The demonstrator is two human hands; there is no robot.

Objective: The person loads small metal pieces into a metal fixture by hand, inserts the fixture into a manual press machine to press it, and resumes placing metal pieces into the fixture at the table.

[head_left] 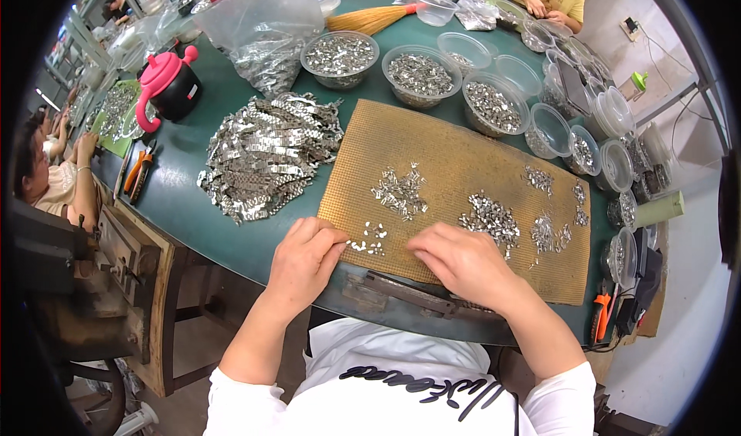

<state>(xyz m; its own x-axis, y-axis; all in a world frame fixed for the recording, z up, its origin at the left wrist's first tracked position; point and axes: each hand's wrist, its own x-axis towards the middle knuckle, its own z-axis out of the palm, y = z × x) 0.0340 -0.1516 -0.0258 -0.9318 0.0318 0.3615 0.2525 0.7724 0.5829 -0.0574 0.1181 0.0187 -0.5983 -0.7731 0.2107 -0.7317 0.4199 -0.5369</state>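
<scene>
A tan, ridged mat (455, 143) lies before me on the green table. At its near left edge is my left hand (303, 257), thumb and fingertips closed together beside a few small pale metal pieces (369, 243). What they pinch, if anything, is too small to make out. Over the front middle of the mat is my right hand (467, 260), its fingers drawn together and pointing left; their tips hide whatever they hold. Loose heaps of silver parts lie on the mat: one heap (399, 191) left of centre, and a denser heap (491, 218) beyond my right hand.
Left of the mat lies a big pile of metal link bands (270, 154). Clear tubs of parts (419, 76) line the far and right sides. Orange-handled pliers (141, 172) and a pink-lidded black jug (171, 89) stand left. Co-workers sit at left and far right.
</scene>
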